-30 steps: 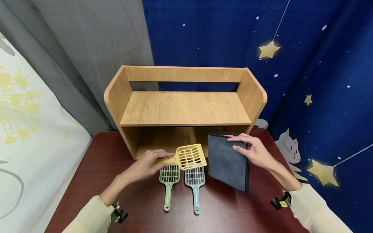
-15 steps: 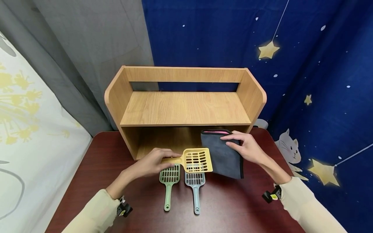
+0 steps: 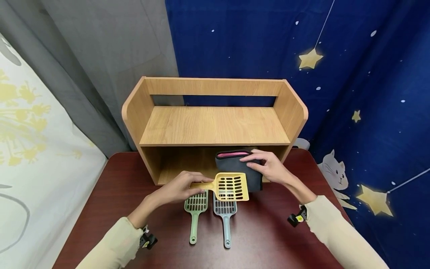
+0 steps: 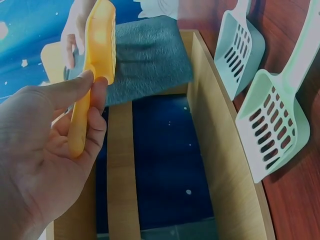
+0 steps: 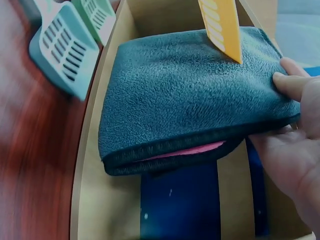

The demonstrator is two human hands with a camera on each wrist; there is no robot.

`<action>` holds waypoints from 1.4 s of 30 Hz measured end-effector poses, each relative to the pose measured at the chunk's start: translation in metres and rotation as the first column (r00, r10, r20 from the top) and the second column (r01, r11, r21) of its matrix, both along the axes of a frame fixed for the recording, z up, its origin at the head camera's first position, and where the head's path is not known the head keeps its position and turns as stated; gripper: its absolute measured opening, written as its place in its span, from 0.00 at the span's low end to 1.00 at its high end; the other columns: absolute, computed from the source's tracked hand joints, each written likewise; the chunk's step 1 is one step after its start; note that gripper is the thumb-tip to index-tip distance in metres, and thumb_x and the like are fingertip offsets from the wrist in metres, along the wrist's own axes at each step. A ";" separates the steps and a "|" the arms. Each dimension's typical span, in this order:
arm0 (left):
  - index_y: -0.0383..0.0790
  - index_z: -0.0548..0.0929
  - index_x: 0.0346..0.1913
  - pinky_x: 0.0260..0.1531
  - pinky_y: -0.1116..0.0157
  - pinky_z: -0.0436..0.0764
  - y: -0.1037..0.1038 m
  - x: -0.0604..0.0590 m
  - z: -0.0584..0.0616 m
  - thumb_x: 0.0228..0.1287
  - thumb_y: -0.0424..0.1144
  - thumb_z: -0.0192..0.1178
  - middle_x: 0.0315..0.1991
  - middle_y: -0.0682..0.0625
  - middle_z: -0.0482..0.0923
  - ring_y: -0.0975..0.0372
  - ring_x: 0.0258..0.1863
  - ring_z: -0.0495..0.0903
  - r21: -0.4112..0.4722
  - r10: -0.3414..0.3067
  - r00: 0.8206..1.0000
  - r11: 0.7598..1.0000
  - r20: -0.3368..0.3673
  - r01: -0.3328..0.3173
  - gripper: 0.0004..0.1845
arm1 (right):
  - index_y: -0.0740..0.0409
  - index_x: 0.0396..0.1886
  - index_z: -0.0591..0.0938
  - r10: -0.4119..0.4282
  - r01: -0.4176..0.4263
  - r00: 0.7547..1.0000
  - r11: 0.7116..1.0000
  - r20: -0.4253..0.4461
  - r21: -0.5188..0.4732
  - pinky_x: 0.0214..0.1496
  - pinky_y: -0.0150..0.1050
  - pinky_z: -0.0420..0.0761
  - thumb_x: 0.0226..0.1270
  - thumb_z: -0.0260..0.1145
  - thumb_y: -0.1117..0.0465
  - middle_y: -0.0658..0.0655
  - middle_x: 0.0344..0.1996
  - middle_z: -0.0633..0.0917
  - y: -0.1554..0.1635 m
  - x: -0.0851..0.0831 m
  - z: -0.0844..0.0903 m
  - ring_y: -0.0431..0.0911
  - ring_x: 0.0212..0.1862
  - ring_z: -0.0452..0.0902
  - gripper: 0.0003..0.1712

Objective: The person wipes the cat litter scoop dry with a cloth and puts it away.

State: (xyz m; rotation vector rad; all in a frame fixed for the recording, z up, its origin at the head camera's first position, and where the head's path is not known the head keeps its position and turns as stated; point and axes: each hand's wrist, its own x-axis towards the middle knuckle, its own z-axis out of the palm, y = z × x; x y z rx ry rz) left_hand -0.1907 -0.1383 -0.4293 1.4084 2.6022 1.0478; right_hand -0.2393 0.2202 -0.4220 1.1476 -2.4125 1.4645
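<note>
My left hand [image 3: 179, 188] [image 4: 55, 150] pinches the handle of a yellow slotted scoop [image 3: 230, 185] [image 4: 95, 55] [image 5: 222, 25] and holds it above the table, over the heads of two other scoops. My right hand [image 3: 268, 168] [image 5: 295, 125] grips a folded grey towel [image 3: 235, 164] [image 5: 185, 95] [image 4: 145, 55] with a pink inner layer at its edge. The towel lies partly inside the lower opening of the wooden shelf [image 3: 215, 127]. The yellow scoop's head overlaps the towel's front edge in the head view.
A green scoop [image 3: 194, 213] [image 4: 270, 130] and a pale blue scoop [image 3: 225, 216] [image 4: 237, 50] lie side by side on the dark red table [image 3: 268, 239], handles toward me. The shelf's upper board is bare. Curtains hang close behind and on both sides.
My right hand has moved the towel left and back, into the shelf's lower opening. My left hand has carried the yellow scoop a little to the right.
</note>
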 end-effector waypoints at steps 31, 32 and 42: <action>0.32 0.86 0.63 0.42 0.66 0.82 -0.016 0.010 -0.003 0.67 0.28 0.71 0.49 0.47 0.89 0.66 0.43 0.81 0.058 0.045 0.999 0.997 -0.007 -0.044 0.21 | 0.59 0.48 0.93 0.066 -0.066 0.997 0.998 -0.034 -0.019 0.68 0.33 0.72 0.68 0.71 0.75 0.56 0.45 0.92 -0.036 -0.013 0.008 0.45 0.57 0.81 0.13; 0.32 0.86 0.62 0.42 0.66 0.83 -0.014 0.010 -0.003 0.67 0.28 0.71 0.49 0.47 0.89 0.66 0.43 0.82 0.062 0.036 0.999 0.997 -0.011 -0.035 0.21 | 0.60 0.47 0.93 0.069 -0.070 0.996 0.997 -0.048 -0.022 0.71 0.36 0.71 0.68 0.72 0.75 0.56 0.45 0.93 -0.040 -0.013 0.007 0.46 0.59 0.81 0.13; 0.31 0.86 0.62 0.43 0.65 0.84 -0.010 0.010 -0.006 0.67 0.28 0.71 0.51 0.45 0.89 0.63 0.46 0.85 0.077 0.003 1.000 0.997 -0.030 0.000 0.20 | 0.57 0.47 0.94 0.070 -0.069 0.997 0.998 -0.039 0.012 0.76 0.48 0.69 0.69 0.72 0.72 0.52 0.44 0.93 -0.057 -0.011 0.009 0.50 0.63 0.81 0.12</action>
